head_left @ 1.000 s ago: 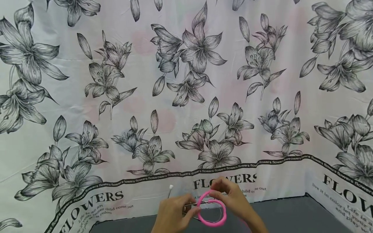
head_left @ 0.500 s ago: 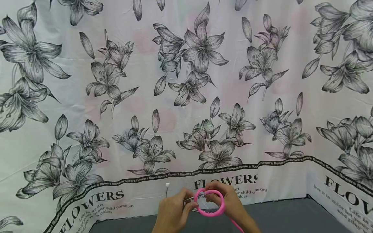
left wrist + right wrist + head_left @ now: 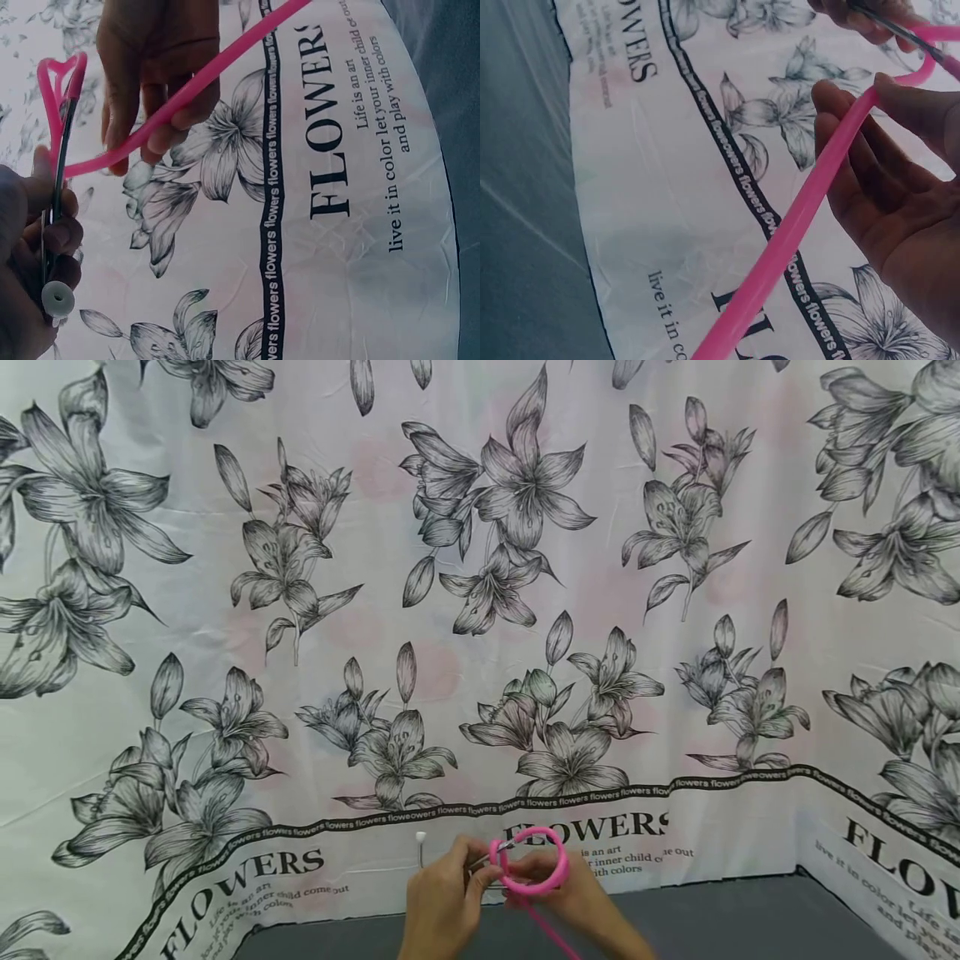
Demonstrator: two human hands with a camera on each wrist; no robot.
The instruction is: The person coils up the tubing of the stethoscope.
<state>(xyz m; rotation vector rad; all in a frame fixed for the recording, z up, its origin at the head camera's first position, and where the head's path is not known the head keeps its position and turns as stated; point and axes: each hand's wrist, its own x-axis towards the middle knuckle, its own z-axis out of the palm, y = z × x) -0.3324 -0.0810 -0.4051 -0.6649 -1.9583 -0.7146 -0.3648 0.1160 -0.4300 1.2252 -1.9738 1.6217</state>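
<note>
A pink tube is bent into a round loop between my hands in the head view. My left hand pinches a thin metal rod and the tube at the loop's left side. The rod runs into pink covering; a white round cap sits below the left fingers. My right hand is behind the loop; in the right wrist view its thumb and fingers pinch the tube's long free length, which slants down out of view. The left fingertips are partly hidden by the tube and rod.
Beyond my hands hangs a white cloth printed with black lilies and the word FLOWERS. A dark grey surface lies below it, and the cloth's lower edge meets that surface.
My right hand has moved from the top of the loop down behind it. The loop has shifted left and tilted, and the pink tube's free length now hangs below it.
</note>
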